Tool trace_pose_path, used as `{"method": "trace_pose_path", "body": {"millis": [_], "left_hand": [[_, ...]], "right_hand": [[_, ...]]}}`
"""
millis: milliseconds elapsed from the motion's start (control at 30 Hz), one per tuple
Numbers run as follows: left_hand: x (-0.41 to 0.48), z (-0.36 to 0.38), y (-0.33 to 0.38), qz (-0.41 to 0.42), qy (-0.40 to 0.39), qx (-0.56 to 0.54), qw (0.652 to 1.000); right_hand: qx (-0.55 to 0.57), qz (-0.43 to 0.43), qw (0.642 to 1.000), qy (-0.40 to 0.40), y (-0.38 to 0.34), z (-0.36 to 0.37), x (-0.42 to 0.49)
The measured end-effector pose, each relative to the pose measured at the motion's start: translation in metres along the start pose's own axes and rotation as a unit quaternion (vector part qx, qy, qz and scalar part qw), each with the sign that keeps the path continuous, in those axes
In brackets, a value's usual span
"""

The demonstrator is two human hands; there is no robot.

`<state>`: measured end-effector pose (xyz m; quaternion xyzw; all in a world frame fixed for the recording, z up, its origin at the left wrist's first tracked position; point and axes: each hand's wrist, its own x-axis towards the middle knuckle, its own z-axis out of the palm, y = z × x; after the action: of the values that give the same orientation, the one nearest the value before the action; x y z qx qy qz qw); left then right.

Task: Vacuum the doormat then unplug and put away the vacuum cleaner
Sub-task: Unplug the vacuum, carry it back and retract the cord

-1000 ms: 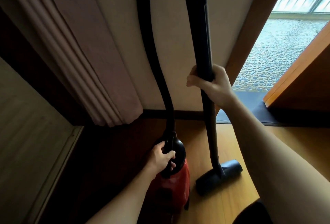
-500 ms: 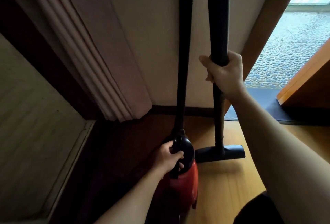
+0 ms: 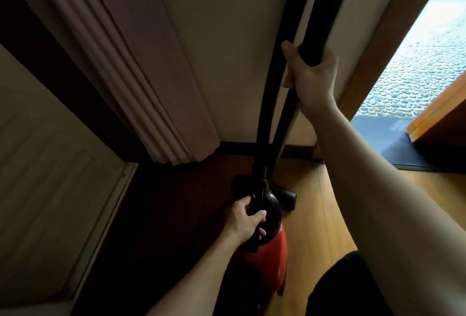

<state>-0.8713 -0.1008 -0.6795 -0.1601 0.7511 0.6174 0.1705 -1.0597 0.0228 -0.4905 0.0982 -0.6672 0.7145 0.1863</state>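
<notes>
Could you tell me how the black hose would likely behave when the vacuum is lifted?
The hose bows in a long curve up from the red vacuum body, so it is probably flexible and would sway. The wand in the right hand looks straight, likely rigid. The left hand grips the body's top alone, suggesting manageable weight.

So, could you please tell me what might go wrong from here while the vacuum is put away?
The hose crosses the wand low down, so they could tangle when set down. The floor head sits close to the wall and might knock it. The wand stands upright only because the right hand grips it; released, it could topple.
</notes>
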Motion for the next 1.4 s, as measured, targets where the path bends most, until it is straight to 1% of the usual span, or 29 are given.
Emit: {"method": "trace_pose_path", "body": {"millis": [133,300,400,467,567,667,767,833,1033,1133,1267,1400], "left_hand": [[0.009,0.002,-0.008,0.010,0.001,-0.010,1.000],[0.009,0.015,-0.022,0.025,0.012,-0.027,0.999],[0.007,0.021,-0.027,0.013,0.010,-0.018,1.000],[-0.001,0.022,-0.029,0.010,-0.009,-0.024,1.000],[-0.012,0.028,-0.035,0.027,-0.037,-0.013,0.999],[-0.014,0.037,-0.035,0.022,-0.020,-0.013,0.999],[-0.018,0.045,-0.033,0.001,-0.019,-0.050,0.999],[-0.021,0.048,-0.032,0.002,-0.024,-0.067,0.997],[-0.020,0.045,-0.037,-0.008,-0.002,-0.064,0.998],[-0.024,0.045,-0.043,-0.001,0.000,-0.041,0.999],[-0.034,0.047,-0.052,-0.005,0.002,-0.020,1.000],[-0.035,0.047,-0.047,0.000,0.017,-0.003,1.000]], "right_hand": [[-0.009,-0.009,0.999,-0.033,0.017,0.003,0.004],[-0.064,0.076,0.993,-0.068,0.065,-0.010,-0.026],[-0.049,0.092,0.992,-0.068,0.070,-0.016,-0.028],[-0.031,0.101,0.992,-0.065,0.066,-0.022,-0.025],[-0.026,0.107,0.991,-0.075,0.065,-0.036,-0.023],[-0.007,0.117,0.989,-0.084,0.065,-0.041,-0.024],[0.021,0.133,0.986,-0.095,0.065,-0.038,-0.028],[0.029,0.137,0.985,-0.104,0.067,-0.036,-0.029],[0.037,0.150,0.981,-0.114,0.067,-0.033,-0.031],[0.033,0.139,0.982,-0.125,0.066,-0.037,-0.029],[0.035,0.146,0.982,-0.114,0.069,-0.040,-0.030],[-0.008,0.119,0.987,-0.108,0.067,-0.037,-0.033]]}}
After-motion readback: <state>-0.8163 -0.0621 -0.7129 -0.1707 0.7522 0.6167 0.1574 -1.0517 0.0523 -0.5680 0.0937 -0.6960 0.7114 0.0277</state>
